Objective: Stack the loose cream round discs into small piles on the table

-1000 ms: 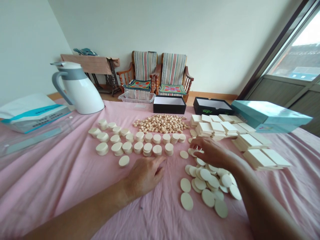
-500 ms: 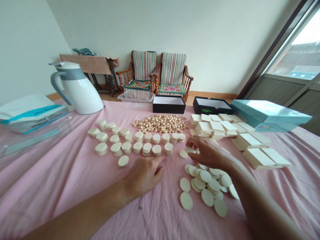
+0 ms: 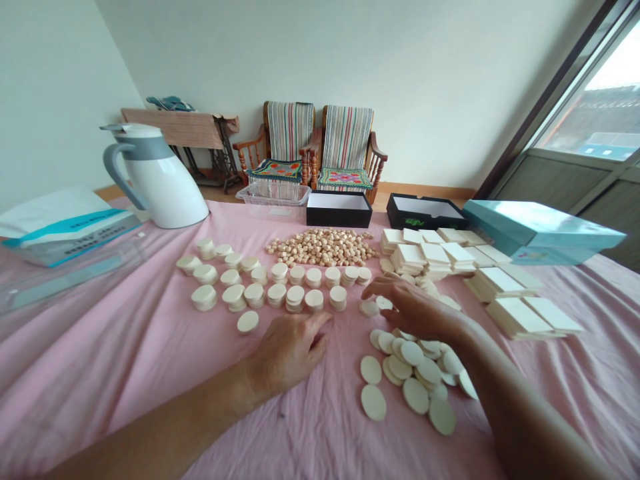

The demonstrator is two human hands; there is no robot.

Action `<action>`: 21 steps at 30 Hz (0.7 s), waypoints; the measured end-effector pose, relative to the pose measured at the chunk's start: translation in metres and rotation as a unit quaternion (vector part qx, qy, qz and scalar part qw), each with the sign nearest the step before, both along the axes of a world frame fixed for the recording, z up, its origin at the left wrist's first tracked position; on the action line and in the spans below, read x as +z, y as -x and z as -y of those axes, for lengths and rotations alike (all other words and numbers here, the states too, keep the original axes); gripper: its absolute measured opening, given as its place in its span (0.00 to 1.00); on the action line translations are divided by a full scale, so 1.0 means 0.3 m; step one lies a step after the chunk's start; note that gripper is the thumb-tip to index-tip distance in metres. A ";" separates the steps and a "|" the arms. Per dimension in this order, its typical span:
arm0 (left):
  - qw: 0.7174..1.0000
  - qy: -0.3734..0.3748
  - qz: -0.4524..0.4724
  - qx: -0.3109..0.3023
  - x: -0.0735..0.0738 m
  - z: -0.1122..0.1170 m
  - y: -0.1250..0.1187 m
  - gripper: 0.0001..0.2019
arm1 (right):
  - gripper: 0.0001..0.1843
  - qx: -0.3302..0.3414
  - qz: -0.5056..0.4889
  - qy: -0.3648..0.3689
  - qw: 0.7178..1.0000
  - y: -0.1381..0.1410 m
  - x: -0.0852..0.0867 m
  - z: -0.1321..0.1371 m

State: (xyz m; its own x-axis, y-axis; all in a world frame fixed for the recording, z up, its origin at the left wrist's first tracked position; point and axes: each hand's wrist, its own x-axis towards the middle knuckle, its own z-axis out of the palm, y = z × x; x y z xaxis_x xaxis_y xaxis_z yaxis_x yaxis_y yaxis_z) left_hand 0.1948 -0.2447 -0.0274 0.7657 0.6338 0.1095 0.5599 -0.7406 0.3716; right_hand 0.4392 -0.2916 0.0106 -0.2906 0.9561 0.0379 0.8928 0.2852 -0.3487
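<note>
On the pink cloth (image 3: pixel 310 453) rests my left hand (image 3: pixel 290 350), holding nothing, its thumb a little apart from the forefinger. My right hand (image 3: pixel 413 307) reaches over the cloth with fingers and thumb apart. Just below its fingertips lie a small round disc (image 3: pixel 384 303) and another pale disc (image 3: pixel 369 307); whether a finger touches them I cannot tell. Stacks of cream discs (image 3: pixel 294 299) stand in rows left of it, and a single disc (image 3: pixel 248 323) lies in front of them. A loose heap of discs (image 3: pixel 415 367) spreads beneath my right wrist.
Behind the stacks is a pile of small wooden pieces (image 3: pixel 325 248). Stacked square tiles (image 3: pixel 433 253) and rectangular tiles (image 3: pixel 517 315) stand right. Farther back are black boxes (image 3: pixel 339 215), a clear tray (image 3: pixel 274 200), a blue box (image 3: pixel 545 230) and a white jug (image 3: pixel 163 180).
My right hand has moved slightly left and its fingers have spread from a closer curl; the small disc by its thumb shows more fully. My left hand stays put.
</note>
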 end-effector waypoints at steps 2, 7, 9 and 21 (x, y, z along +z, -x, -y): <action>1.000 -0.002 -0.002 0.003 0.002 0.000 -0.001 0.14 | 0.26 0.017 0.000 0.011 1.000 0.004 0.003 -0.002; 1.000 -0.006 -0.004 0.003 -0.003 0.000 -0.003 0.14 | 0.23 0.029 0.008 0.019 0.999 0.015 -0.006 -0.011; 1.000 -0.011 -0.003 0.003 -0.005 0.000 -0.002 0.14 | 0.20 0.027 0.012 0.007 1.000 0.019 -0.012 -0.016; 1.000 -0.011 -0.012 0.006 0.006 0.002 -0.005 0.13 | 0.09 -0.092 0.040 -0.075 0.992 0.068 -0.063 -0.054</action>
State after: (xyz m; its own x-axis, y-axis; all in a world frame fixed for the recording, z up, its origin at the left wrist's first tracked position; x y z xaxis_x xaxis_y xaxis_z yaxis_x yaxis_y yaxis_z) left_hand 0.1965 -0.2453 -0.0256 0.7601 0.6413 0.1048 0.5783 -0.7411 0.3412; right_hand 0.4187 -0.2753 -0.0084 -0.1198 0.9786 0.1676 0.9575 0.1585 -0.2408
